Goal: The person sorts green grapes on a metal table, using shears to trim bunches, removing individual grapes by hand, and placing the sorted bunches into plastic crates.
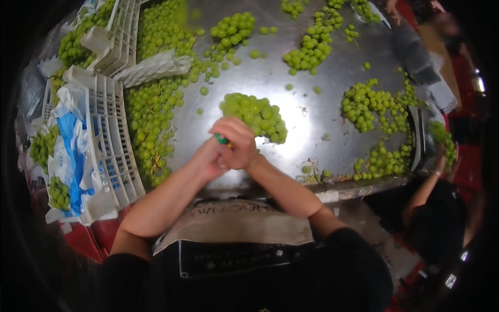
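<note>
My two hands meet close together over the near middle of the metal table, fingers curled. My right hand [236, 141] overlaps my left hand [209, 160] and closes around a small green-handled tool [222, 139]; only a bit of its handle shows. My left hand is closed just below, and what it grips, if anything, is hidden. Right beyond my fingers is a full bunch of green grapes [257, 117]; whether a hand holds its stem cannot be seen. Loose grapes [204, 90] dot the metal nearby.
Many loose grapes [148, 112] pile along the left beside white plastic crates [110, 140]. A crumpled white foam net [156, 67] lies across them. More bunches [312, 49] rest at the back and right [366, 104]. At the right, another person's hand [441, 158] touches grapes.
</note>
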A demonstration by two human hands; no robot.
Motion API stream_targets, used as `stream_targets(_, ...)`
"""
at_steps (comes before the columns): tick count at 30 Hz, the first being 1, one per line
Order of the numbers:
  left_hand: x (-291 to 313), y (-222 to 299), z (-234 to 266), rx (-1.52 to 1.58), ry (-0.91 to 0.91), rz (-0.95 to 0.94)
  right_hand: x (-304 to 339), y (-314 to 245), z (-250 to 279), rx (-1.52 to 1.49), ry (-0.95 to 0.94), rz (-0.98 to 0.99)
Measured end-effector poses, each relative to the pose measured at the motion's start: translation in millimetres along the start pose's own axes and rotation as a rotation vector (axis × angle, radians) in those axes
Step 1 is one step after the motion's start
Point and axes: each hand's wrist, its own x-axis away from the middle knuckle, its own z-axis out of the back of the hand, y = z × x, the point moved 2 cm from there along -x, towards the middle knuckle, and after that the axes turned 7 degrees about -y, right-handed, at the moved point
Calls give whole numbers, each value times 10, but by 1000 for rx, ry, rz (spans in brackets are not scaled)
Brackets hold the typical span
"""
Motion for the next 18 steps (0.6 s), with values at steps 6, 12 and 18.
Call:
stream_targets(6, 226, 33, -461, -51, 170, -87, 92, 105, 4, -37, -116, -78)
stream_targets(12, 361, 206, -757, -73, 231, -10, 4, 92, -15, -47, -181, -17)
stream_targets(18, 337, 299, -468, -118, 4, 245, 84, 214, 442, 215, -490, -193)
